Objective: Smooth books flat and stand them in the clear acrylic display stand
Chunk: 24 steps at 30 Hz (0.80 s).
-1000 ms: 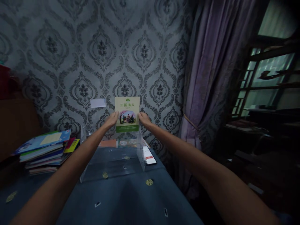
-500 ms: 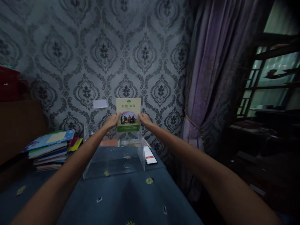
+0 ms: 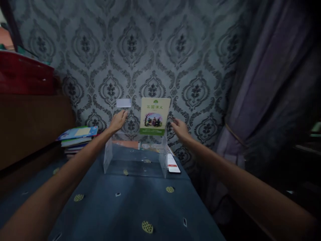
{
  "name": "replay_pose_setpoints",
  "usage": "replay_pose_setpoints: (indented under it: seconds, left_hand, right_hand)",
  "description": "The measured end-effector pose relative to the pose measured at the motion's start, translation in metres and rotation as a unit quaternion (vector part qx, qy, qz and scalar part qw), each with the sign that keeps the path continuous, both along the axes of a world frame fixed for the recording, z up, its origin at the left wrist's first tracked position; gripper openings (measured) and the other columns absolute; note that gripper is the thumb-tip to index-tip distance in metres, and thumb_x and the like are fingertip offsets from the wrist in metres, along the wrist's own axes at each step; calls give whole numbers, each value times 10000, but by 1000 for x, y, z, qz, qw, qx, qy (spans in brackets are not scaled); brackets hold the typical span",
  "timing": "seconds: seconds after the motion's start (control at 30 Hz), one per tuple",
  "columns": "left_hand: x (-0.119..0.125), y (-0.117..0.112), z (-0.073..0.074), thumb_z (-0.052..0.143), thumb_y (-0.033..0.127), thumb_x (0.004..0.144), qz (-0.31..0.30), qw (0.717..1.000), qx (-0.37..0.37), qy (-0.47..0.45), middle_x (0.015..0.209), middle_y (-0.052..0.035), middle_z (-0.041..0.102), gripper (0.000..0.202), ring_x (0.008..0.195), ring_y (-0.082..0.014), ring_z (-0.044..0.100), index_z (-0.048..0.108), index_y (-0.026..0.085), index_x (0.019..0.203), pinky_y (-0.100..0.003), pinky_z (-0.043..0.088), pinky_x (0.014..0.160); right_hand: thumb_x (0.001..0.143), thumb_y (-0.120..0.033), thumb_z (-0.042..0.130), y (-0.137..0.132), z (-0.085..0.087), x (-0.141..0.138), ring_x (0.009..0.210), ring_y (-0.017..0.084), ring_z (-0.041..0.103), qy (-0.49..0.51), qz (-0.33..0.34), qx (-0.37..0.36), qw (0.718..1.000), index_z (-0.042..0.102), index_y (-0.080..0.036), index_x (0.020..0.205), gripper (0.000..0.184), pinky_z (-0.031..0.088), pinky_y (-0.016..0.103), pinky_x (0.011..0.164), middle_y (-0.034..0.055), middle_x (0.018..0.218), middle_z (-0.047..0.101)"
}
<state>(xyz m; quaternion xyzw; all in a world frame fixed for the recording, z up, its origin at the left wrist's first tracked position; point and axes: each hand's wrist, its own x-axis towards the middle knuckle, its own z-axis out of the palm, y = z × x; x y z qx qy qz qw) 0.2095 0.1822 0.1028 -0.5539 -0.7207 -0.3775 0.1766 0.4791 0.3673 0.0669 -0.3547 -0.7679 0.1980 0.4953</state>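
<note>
A cream and green book [image 3: 154, 117] with Chinese characters and a picture of figures under a pink tree stands upright, its cover facing me. Below it is a clear plastic stand [image 3: 108, 157], whose upper part is hard to make out; the book appears to rest on it. To the book's left, my left hand [image 3: 118, 121] hovers apart from it, fingers loosely stretched and holding nothing. My right hand [image 3: 180, 130] is off the book's right edge, thumb and fingers apart.
Left of the stand lies a stack of books [image 3: 79, 137]. A brown box [image 3: 32, 124] carries a red container [image 3: 27, 75]. A phone [image 3: 173, 164] lies right of the stand on the blue patterned cloth [image 3: 135, 204]. A purple curtain [image 3: 253, 110] hangs at right.
Both hands have let go of the book and moved outward from its sides. The book stays upright above the stand. My view has shifted left, so the scene appears farther right.
</note>
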Motion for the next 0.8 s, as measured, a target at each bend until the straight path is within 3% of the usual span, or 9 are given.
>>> replay_pose_setpoints:
  seconds: [0.07, 0.13, 0.23, 0.33, 0.43, 0.6, 0.8]
  left_hand:
    - [-21, -26, -4, 249, 371, 1017, 33, 999, 7, 6, 1025, -80, 707, 387, 1001, -213, 636, 588, 184, 1003, -299, 443, 894]
    - [-45, -55, -10, 225, 356, 1018, 75, 997, 0, 8, 1038, -83, 707, 409, 1014, -206, 633, 592, 176, 1022, -288, 441, 897]
    - [-82, -103, -24, 204, 342, 1015, 155, 987, -34, 6, 1056, -105, 704, 432, 1026, -221, 636, 599, 167, 1030, -297, 442, 899]
    - [-114, -146, -43, 275, 335, 990, 232, 968, -91, 0, 1024, -143, 707, 394, 1013, -275, 646, 624, 153, 993, -343, 453, 888]
    - [-135, -176, -67, 404, 327, 941, 278, 949, -149, 2, 1056, -179, 697, 316, 1055, -316, 633, 646, 133, 1003, -381, 455, 913]
    - [-153, -185, -101, 490, 377, 907, 297, 937, -183, 34, 1319, -244, 564, 429, 1278, -401, 468, 574, 104, 1227, -552, 342, 1043]
    - [-162, -146, -122, 533, 380, 902, 250, 947, -190, 69, 1433, -246, 468, 448, 1398, -414, 313, 552, 120, 1267, -575, 200, 1120]
  right_hand:
    - [786, -242, 461, -9, -17, 18, 1024, 274, 654, 32, 26, -14, 999, 647, -103, 1163, 443, 519, 393, 848, 177, 1147, 692]
    - [746, -249, 468, -24, -38, 36, 984, 269, 667, 44, 88, -25, 995, 720, -154, 976, 355, 525, 397, 845, 142, 1042, 731]
    - [693, -290, 526, -58, -75, 54, 851, 263, 688, -10, 180, -80, 980, 755, -214, 796, 262, 537, 398, 805, 101, 885, 754]
    - [681, -376, 589, -104, -118, 53, 761, 269, 683, -39, 261, -167, 950, 761, -232, 739, 232, 547, 405, 722, 99, 842, 756]
    - [697, -465, 617, -152, -161, 36, 752, 273, 669, -56, 315, -231, 919, 768, -240, 757, 278, 542, 418, 711, 94, 800, 744]
    - [722, -566, 603, -220, -212, -10, 825, 295, 657, -53, 315, -268, 909, 777, -207, 765, 401, 511, 463, 831, 111, 820, 725]
    - [834, -579, 527, -268, -253, -58, 831, 275, 654, -63, 367, -275, 886, 787, -234, 898, 437, 516, 416, 819, 95, 858, 716]
